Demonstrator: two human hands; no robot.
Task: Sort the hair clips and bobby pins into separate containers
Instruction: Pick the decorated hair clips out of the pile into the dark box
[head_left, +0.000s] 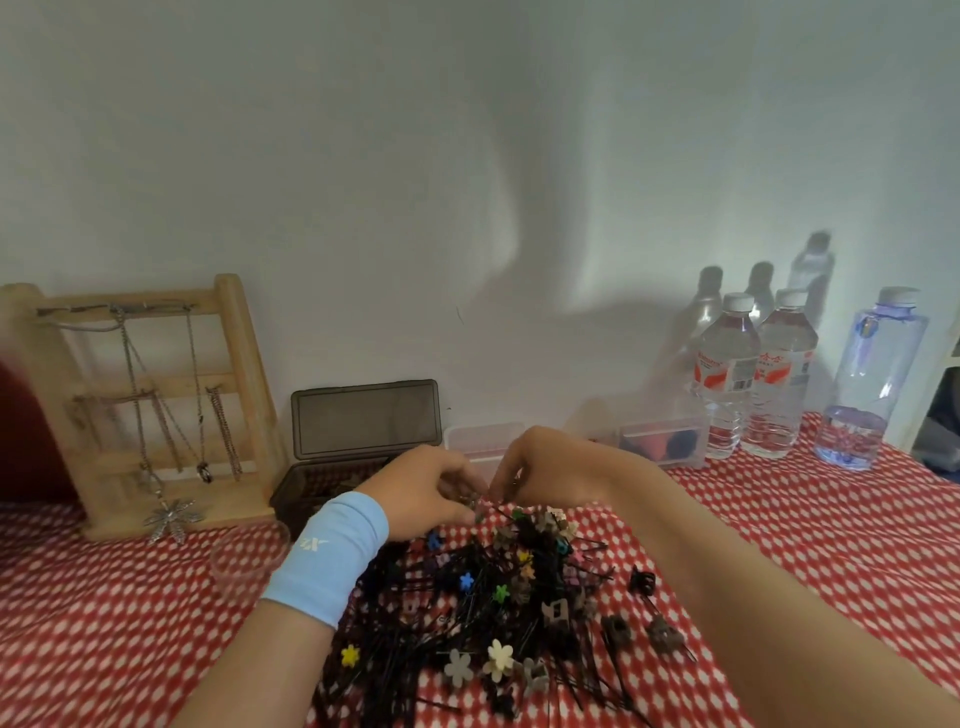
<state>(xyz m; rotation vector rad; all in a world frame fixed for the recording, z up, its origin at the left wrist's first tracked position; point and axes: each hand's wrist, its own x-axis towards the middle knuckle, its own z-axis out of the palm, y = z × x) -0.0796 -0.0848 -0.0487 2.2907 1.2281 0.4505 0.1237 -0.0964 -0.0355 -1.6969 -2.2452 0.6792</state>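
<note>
Wooden rack (156, 405) stands far left against the wall, chains hanging from its bars. Just in front of it sits a clear cup (249, 558), and to its right a dark box (363, 421) with its lid raised, the contents too dim to name. Next comes the left hand (421, 493), a blue wristband (332, 556) on its wrist, meeting the right hand (540, 473) over the far edge of the pile (493, 613). That pile lies on the red-checked cloth (104, 623) of the desk, between the two forearms. Both hands have their fingers curled, tips bunched together, pinching one small piece (482, 503) between them; blur keeps me from saying whether it is a clip, a pin, or one caught in the other. The pile mixes thin black pins (400, 629) with little flower clips (500, 659). The pins look light, stiff and slick, and likely to interlock and drag their neighbours, so each is best pinched at its closed bend and drawn out lengthwise. The clips look like light, hard, sprung plastic, better taken across the body than squeezed at the tabs, which would open them. Behind the hands stands a clear tub (483, 439), half hidden by the right hand, then a second tub (670, 447) holding dark and orange shapes I cannot identify. Water bottles (727, 374) close the right side, and the near end of the pile is cut off by the frame.
</note>
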